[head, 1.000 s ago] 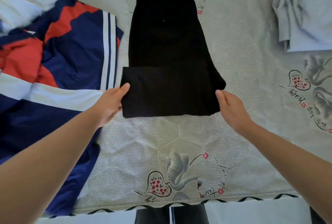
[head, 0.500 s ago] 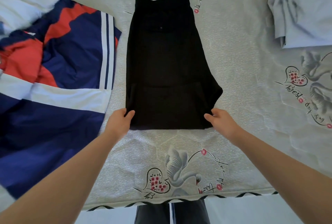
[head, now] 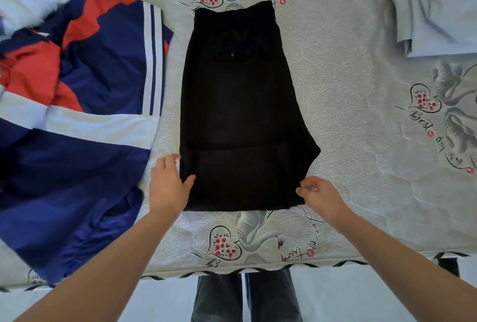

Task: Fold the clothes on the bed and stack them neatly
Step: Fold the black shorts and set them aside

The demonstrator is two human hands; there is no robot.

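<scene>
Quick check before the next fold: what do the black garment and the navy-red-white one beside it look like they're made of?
The black garment looks like a matte woven or knit cloth, maybe cotton: it lies flat and dull, with no sheen. The navy-red-white garment looks like smooth synthetic, perhaps nylon or polyester: slight gloss and sharp crinkles. Neither weave is clear enough to confirm.

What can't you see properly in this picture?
- Head view: blue, red and white cloth is cut off by the left edge.
- Pale blue clothes are cut off at the top-right corner.
- Black garment: too dark to tell its folds.
- Left hand is motion-blurred.
</scene>
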